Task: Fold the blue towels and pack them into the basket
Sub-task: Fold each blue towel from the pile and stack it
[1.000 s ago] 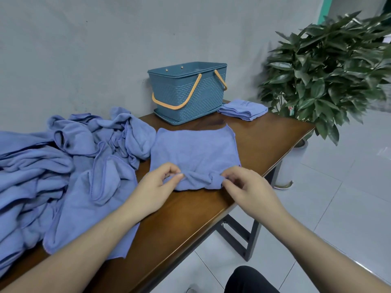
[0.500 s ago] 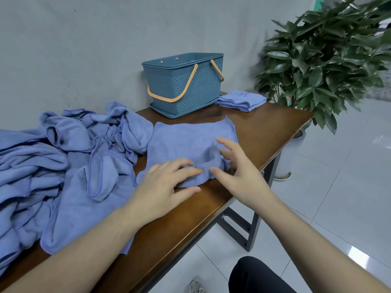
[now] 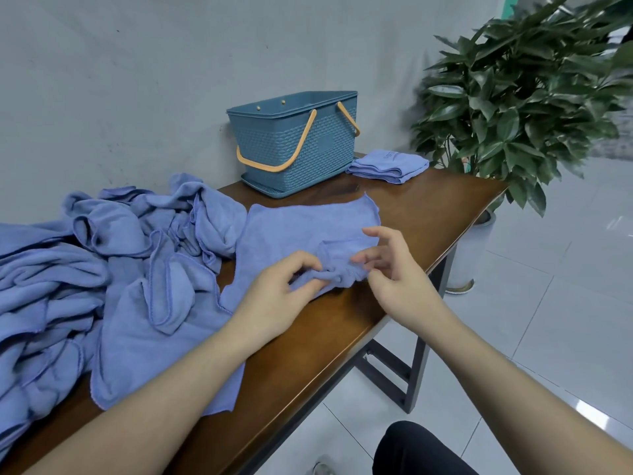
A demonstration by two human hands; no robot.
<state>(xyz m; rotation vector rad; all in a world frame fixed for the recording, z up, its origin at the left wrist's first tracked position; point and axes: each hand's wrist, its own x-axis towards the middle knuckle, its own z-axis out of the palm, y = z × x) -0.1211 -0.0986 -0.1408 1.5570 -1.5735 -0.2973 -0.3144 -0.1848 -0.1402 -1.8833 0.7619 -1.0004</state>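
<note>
We are standing at a brown table (image 3: pixel 428 214) against a grey wall. Our left hand (image 3: pixel 277 296) is pinching the bunched near edge of a blue towel (image 3: pixel 308 231) lying mid-table, while our right hand (image 3: pixel 394 272) is touching it, fingers spread. The basket (image 3: pixel 298 145) is sitting at the far edge.

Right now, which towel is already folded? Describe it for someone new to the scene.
Find the blue basket at the table's far edge. Just right of it, toward the potted plant, lies the folded towel, the only neat, compact stack; the others lie spread or crumpled.
</note>
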